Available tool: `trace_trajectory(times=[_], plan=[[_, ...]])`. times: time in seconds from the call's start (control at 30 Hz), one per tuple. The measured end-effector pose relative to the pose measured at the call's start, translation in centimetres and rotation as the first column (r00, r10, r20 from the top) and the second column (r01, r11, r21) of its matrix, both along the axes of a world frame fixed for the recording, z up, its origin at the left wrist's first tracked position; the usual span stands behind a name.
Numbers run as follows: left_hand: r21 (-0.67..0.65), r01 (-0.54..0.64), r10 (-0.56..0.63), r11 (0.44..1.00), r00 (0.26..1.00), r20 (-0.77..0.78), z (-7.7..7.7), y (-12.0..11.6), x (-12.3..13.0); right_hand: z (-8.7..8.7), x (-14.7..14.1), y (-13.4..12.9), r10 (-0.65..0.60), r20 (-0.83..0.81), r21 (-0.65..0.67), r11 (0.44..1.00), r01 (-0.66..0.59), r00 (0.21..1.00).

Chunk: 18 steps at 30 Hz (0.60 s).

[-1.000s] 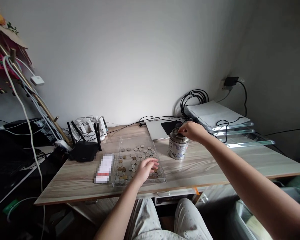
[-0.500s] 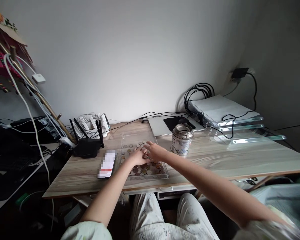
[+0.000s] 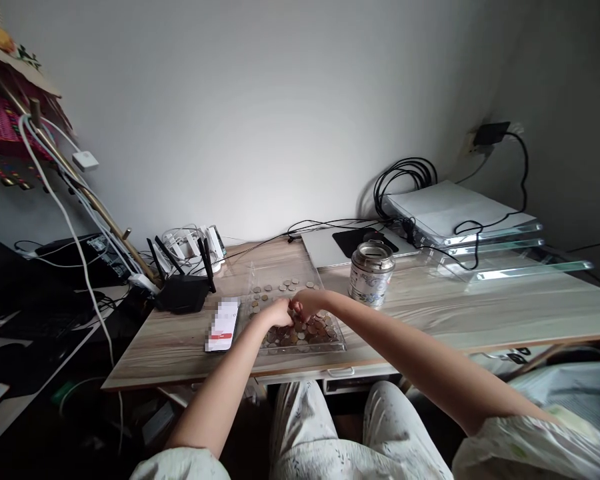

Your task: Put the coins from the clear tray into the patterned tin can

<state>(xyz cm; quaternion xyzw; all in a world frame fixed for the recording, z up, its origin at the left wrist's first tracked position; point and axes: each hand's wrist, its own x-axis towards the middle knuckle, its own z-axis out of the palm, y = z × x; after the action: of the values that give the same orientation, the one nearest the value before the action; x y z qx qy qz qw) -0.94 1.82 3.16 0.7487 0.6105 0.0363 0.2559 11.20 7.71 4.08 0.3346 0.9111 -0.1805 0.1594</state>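
Note:
Several loose coins (image 3: 320, 327), silver and brassy, lie spread in a shallow clear plastic tray (image 3: 336, 347) on the desk. Over its middle, my left hand (image 3: 280, 312) is closed, with its fingers curled down among the coins. My right hand (image 3: 309, 303) meets it fingertip to fingertip, its fingers bent in a pinch. Whatever sits between the fingers of either hand is hidden or too small to name. A metal tin (image 3: 371, 279) with a printed pattern and a slotted lid stands upright to the right of the tray.
Left of the tray lies a phone (image 3: 225, 325) with a lit screen. Behind it stands a black router (image 3: 183, 293) with antennas. A laptop (image 3: 325, 250) lies at the wall, with a black cable across it. Clear stacked shelves (image 3: 480, 230) stand at the right.
Both hands have drawn their fingers in and come together over the tray. The right hand has moved lower, closer to the coins. The whole view has shifted slightly.

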Motion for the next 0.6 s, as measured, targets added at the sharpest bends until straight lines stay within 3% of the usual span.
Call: trace_trajectory(times=[0.17, 0.3, 0.5, 0.6], plan=[[-0.054, 0.054, -0.054, 0.997, 0.999, 0.001, 0.1, -0.8, 0.0, 0.0, 0.8, -1.7, 0.045, 0.023, -0.065, 0.997, -0.043, 0.999], [0.022, 0.074, -0.075, 0.997, 0.997, 0.037, -0.1, -1.9, -0.4, 0.5, 2.6, -3.3, 0.065, 0.027, -0.193, 0.979, -0.059, 0.998], [0.023, 0.075, -0.074, 0.997, 0.996, -0.045, -0.4, -2.5, 0.3, 1.6, 3.7, -3.9, 0.237, 0.096, 0.033, 0.97, -0.241, 0.967], [0.012, 0.096, -0.095, 0.995, 0.994, -0.05, -0.5, -2.6, 0.8, 1.3, 3.7, -3.9, 0.231, 0.094, 0.02, 0.972, -0.234, 0.968]])
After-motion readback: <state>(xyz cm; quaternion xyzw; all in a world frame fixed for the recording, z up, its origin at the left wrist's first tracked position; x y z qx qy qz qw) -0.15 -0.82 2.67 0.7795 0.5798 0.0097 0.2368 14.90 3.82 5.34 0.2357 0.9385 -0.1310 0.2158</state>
